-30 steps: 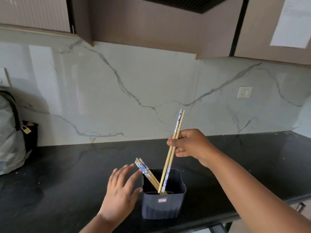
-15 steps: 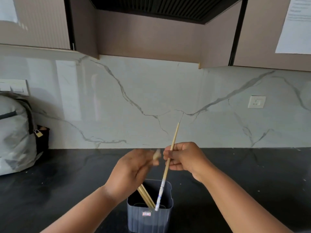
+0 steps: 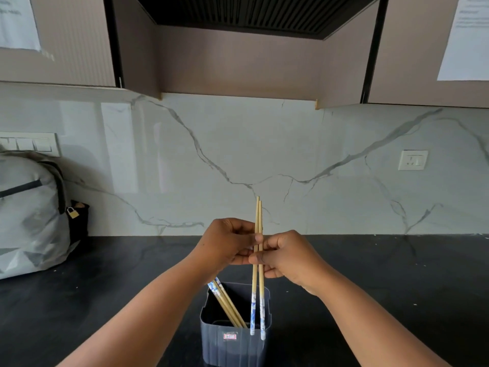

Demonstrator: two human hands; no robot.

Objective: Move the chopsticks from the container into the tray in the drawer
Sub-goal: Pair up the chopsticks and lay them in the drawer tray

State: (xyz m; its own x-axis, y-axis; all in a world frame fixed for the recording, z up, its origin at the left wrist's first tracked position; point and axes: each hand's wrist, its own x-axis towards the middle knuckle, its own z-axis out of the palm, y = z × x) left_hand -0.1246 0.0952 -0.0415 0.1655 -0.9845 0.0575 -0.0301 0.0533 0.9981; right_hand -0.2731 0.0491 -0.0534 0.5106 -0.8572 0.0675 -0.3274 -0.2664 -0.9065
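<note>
The left hand point(image 3: 227, 242) and right hand point(image 3: 288, 256) both pinch a pair of chopsticks point(image 3: 258, 271) mid-length, upright above the container point(image 3: 235, 345) on the table point(image 3: 105, 287); more sticks point(image 3: 227, 305) lean inside; likely light, stiff, smooth, so grip near the middle; forearms converge, wrists level.

Soft daylight, glossy glare, edge distortion

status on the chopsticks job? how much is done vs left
Done: nothing delivered that the view shows; no drawer or tray is in frame. In hand: one pair of chopsticks is held upright above the container, pinched by both the left hand and the right hand. Left: carry that pair to the tray, then the remaining chopsticks leaning inside the container.
</note>
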